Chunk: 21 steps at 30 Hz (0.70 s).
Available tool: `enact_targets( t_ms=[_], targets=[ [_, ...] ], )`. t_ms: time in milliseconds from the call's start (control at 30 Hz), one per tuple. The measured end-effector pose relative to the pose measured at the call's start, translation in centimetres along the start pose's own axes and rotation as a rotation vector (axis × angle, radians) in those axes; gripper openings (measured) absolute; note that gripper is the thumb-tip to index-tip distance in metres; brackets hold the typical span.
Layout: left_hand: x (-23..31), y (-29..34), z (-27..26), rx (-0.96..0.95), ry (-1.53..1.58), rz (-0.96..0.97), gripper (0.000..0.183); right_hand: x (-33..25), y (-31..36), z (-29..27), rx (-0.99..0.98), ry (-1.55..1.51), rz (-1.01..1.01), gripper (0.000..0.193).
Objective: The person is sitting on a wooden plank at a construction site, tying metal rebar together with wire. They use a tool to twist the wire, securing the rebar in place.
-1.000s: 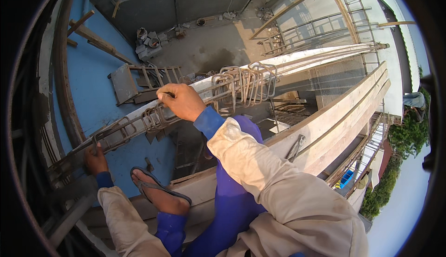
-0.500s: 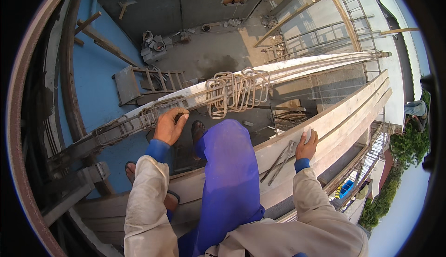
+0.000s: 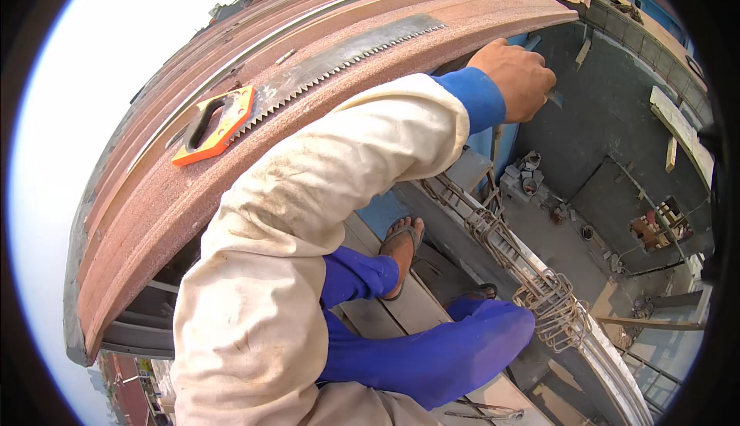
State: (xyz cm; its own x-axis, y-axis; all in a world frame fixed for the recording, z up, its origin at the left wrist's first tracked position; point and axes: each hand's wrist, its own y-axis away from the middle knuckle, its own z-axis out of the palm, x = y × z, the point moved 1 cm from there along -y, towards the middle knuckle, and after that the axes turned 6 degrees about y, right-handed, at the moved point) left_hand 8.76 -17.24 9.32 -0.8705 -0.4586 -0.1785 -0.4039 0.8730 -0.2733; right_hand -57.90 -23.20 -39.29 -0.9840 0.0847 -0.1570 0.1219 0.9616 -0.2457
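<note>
My left hand (image 3: 512, 79) reaches out past the edge of the reddish corrugated roof (image 3: 146, 233), back of the hand upward. Its fingers are curled, and whatever they may hold is mostly hidden. Nearby on the roof lies a hand saw (image 3: 331, 60) with an orange and black handle, teeth facing me. A bundle of bent rebar stirrups (image 3: 551, 306) hangs on the long steel bars below my left hand, beyond my knee. Pincers (image 3: 486, 409) rest on the planks at the bottom. My right hand is out of the picture.
My sandalled feet stand on wooden planks (image 3: 370, 318) raised above the floor. Beyond the bars, a drop leads to a room with a grey wall (image 3: 586, 125), blocks and buckets (image 3: 529, 186). A pale board (image 3: 682, 129) juts in at the right.
The view has swung left, bringing the roof and saw into sight. My left hand has left the rebar and now stretches over by the roof edge. My right hand has gone out of view.
</note>
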Motion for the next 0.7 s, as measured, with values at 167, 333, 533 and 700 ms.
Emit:
enact_targets(
  t_ms=[167,333,533,700],
  targets=[
    [-9.4,3.4,-9.2,-0.155,0.082,-0.320,0.030,-1.4,0.3,1.3,-0.070,-0.111,-0.093,0.071],
    [-21.9,13.6,-13.3,-0.264,-0.332,-0.823,0.032,0.4,0.1,0.0,-0.095,-0.149,-0.099,0.069],
    [-23.4,16.7,-8.6,-0.218,-0.188,-0.700,0.051,2.8,1.5,-4.0,0.008,0.290,0.156,0.068],
    [-21.0,13.8,-3.4,-0.146,-0.204,-0.484,0.033,1.2,1.2,-6.0,-0.040,0.361,0.278,0.069]
  ],
)
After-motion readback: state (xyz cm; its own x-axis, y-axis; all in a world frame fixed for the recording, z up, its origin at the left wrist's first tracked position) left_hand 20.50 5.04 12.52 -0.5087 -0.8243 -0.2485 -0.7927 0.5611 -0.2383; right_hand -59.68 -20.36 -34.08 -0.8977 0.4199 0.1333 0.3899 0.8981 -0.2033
